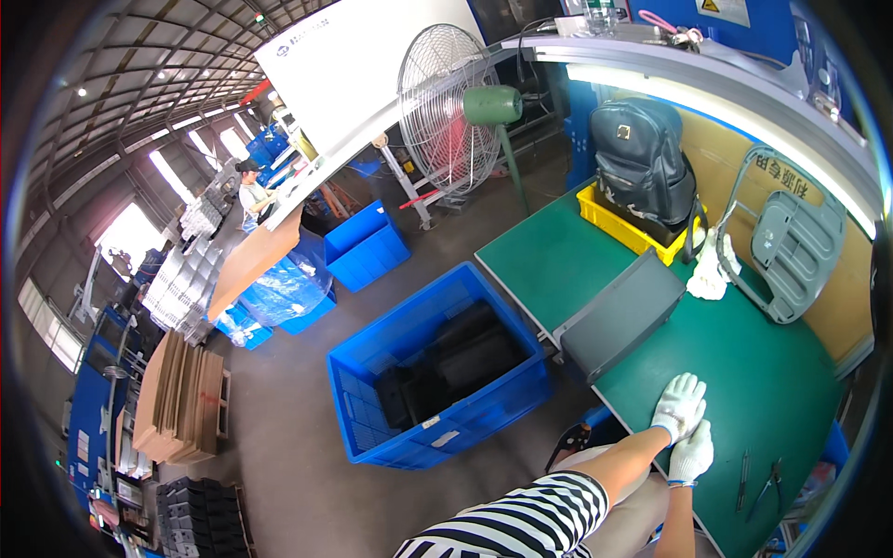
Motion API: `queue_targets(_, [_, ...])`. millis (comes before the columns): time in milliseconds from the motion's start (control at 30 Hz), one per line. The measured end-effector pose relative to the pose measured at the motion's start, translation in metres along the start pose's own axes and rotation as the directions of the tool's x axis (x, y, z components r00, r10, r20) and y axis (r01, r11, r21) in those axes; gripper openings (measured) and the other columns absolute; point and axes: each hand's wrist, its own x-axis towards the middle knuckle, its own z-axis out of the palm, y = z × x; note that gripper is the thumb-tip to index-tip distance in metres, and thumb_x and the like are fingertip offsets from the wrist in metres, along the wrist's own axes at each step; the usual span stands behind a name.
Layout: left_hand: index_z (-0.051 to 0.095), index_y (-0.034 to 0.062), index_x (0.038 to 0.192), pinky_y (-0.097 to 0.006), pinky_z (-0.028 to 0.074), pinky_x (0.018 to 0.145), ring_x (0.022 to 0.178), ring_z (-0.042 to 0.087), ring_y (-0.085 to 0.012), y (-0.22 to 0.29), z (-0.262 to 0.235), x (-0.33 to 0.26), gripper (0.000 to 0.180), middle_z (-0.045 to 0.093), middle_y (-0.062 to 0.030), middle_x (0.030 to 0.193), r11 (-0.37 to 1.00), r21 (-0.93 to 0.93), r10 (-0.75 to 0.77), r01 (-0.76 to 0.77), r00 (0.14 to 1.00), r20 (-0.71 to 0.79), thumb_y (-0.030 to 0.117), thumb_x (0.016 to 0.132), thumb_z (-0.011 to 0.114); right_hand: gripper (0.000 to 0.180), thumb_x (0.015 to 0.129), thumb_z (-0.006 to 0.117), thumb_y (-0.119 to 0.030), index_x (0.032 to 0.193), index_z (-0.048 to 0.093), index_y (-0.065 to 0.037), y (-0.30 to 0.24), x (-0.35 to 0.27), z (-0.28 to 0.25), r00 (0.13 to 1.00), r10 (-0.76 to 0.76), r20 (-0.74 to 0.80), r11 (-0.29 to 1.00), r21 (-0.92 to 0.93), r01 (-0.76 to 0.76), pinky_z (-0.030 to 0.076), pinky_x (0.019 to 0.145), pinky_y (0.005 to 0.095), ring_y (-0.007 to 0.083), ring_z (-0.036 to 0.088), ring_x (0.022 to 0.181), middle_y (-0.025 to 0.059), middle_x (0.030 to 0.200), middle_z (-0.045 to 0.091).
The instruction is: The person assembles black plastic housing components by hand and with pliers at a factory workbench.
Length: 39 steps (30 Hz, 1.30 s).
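Both hands wear white knitted work gloves and meet near the front edge of a green-topped workbench (744, 377). My left hand (682, 407) is open, its fingers stretched out over the bench top. Close against the heel of it is my right hand (691, 453), whose fingers are partly hidden, so I cannot make out how they are bent. No object shows in either hand. To the right of them lie pliers (768, 487) and a slim, dark pen-like tool (742, 482). A dark grey plastic bin (619, 316) rests beyond my left hand, across the bench.
Left of the bench stands a blue crate (446, 445) holding black parts (456, 363). At the back are a backpack (640, 153) in a yellow crate (633, 234), a white cloth (709, 272) and a grey folding chair (795, 246). A large fan (451, 112) stands beyond.
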Motion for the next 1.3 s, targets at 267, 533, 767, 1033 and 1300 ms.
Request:
queue_targets(267, [0.059,0.0083,0.101,-0.046,0.045,0.088,0.105,0.056,-0.0322,0.011,-0.011,0.013,0.024,0.061,-0.015,0.11,0.996,0.069,0.046,-0.053,0.994,0.097,0.025,0.085,0.051,0.012,0.08,0.066,-0.017,0.086,0.057,-0.012,-0.001,0.003,-0.009,0.995,0.093,0.021,0.995,-0.022,-0.093,0.048,0.062,0.0492,0.0386,0.063,0.07,0.0147,0.075,0.063])
queue_targets(533, [0.068,0.0068,0.089,-0.047,0.049,0.085,0.093,0.063,-0.0357,-0.016,-0.004,0.016,0.025,0.068,-0.0173,0.094,0.983,0.143,0.129,-0.111,0.983,-0.127,0.027,0.083,0.055,0.015,0.082,0.059,-0.026,0.088,0.062,-0.013,-0.022,0.01,-0.014,0.996,0.021,0.087,0.997,0.071,-0.027,0.051,0.064,0.0482,0.0372,0.066,0.074,0.0144,0.079,0.066])
queue_targets(767, [0.068,0.0104,0.076,-0.046,0.05,0.077,0.083,0.064,-0.034,0.009,-0.01,0.023,0.021,0.067,-0.0164,0.082,0.992,0.095,0.076,-0.079,0.996,0.038,0.029,0.079,0.058,0.009,0.081,0.061,-0.022,0.084,0.061,-0.013,-0.006,0.005,-0.017,0.998,0.062,-0.01,0.995,0.077,-0.061,0.049,0.062,0.0487,0.0383,0.064,0.071,0.0139,0.076,0.064])
queue_targets(1033, [0.058,0.0037,0.113,-0.046,0.039,0.104,0.117,0.05,-0.0358,-0.002,0.001,0.002,0.034,0.056,-0.0182,0.116,0.999,0.016,0.032,-0.031,0.995,-0.097,0.027,0.089,0.053,0.007,0.083,0.061,-0.014,0.086,0.056,-0.011,-0.008,0.002,-0.006,1.0,0.004,-0.009,1.0,0.025,-0.003,0.047,0.059,0.0484,0.0393,0.062,0.067,0.017,0.074,0.063])
queue_targets(1300, [0.055,0.0043,0.111,-0.046,0.038,0.104,0.116,0.05,-0.0342,0.007,-0.006,0.007,0.031,0.055,-0.0169,0.112,1.0,0.01,0.014,-0.014,1.0,0.014,0.025,0.088,0.054,0.009,0.085,0.062,-0.014,0.092,0.058,-0.01,0.002,0.005,-0.002,0.999,0.038,0.0,0.999,0.015,-0.038,0.047,0.059,0.0479,0.0384,0.062,0.068,0.0166,0.077,0.064])
